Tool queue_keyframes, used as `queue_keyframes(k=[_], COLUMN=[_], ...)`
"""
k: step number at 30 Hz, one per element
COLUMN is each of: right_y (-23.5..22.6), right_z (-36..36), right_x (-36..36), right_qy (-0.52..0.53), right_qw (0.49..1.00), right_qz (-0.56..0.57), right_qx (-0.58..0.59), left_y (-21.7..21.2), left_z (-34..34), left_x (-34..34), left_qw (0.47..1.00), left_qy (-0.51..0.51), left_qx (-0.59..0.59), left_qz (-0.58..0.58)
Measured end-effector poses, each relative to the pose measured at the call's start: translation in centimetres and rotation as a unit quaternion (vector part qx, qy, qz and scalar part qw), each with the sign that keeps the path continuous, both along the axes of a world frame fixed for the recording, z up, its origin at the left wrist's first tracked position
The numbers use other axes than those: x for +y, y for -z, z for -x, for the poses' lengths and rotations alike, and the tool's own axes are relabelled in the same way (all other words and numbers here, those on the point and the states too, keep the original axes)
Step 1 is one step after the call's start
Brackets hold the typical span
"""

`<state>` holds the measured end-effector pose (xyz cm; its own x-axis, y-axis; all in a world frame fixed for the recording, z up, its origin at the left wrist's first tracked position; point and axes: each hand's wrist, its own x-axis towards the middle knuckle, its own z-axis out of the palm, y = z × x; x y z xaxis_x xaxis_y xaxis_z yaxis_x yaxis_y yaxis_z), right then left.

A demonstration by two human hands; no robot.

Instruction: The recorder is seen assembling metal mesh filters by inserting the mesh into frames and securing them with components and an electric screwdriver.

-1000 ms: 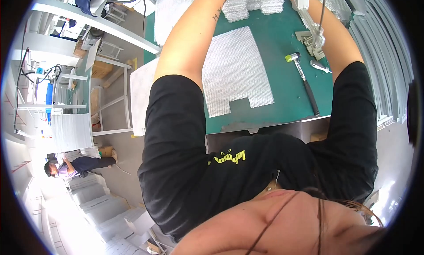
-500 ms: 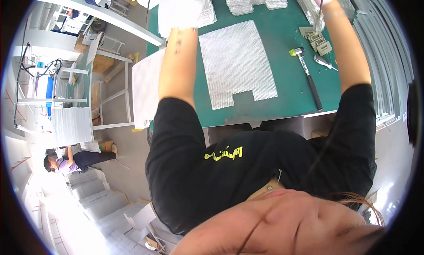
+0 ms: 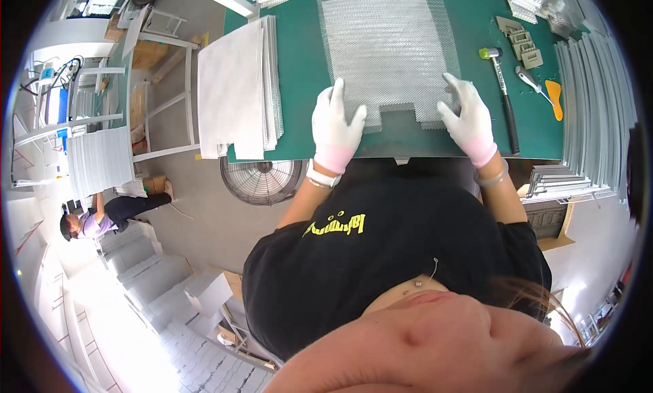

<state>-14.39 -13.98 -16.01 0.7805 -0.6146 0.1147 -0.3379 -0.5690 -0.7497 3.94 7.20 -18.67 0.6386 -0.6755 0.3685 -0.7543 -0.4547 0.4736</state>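
A silvery wire-mesh sheet (image 3: 384,49) with a notch in its near edge lies on the green work table (image 3: 299,60). Its side edges look doubled; whether several layers lie there I cannot tell. My left hand (image 3: 338,126), in a white glove with a pink cuff, is at the sheet's near left corner, fingers spread and thumb toward the notch. At the near right corner is my right hand (image 3: 469,121), gloved the same way, its fingers apart and fingertips by the sheet's edge. Neither hand is closed round anything.
Left of my hands is a pile of mesh sheets (image 3: 235,87). To the right lie a hammer (image 3: 505,97), a screwdriver (image 3: 530,79), an orange scraper (image 3: 554,97) and grey plastic pieces (image 3: 520,43). Metal frames (image 3: 592,107) stand beyond; a floor fan (image 3: 262,181) is below. A person (image 3: 102,219) works far left.
Both hands have come back from the table's far side to the sheet's near corners. The sheet now looks greyer and wider, and the whole view has shifted.
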Motion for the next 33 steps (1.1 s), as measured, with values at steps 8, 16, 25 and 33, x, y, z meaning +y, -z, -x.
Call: queue_keyframes(k=[8,16,25,33], right_y=[2.4,4.7,4.5,0.4], right_z=[-1.4,-1.8,-1.9,-3.5], right_x=[-0.7,-0.6,-0.7,-0.8], right_qy=[0.008,0.018,0.006,0.007], right_qw=[0.998,0.992,0.985,0.949], right_qz=[0.06,0.107,0.113,0.129], right_qx=[0.006,0.058,0.127,0.287], left_y=[1.1,3.2,4.3,2.2], left_z=[-1.0,-1.0,-1.4,-0.8], left_x=[-1.0,-1.0,-0.8,-1.0], left_qw=[0.999,0.996,0.996,0.993], left_qy=[-0.016,-0.035,-0.027,-0.071], left_qx=[0.021,0.017,0.012,0.053], left_qz=[-0.047,-0.077,-0.089,-0.081])
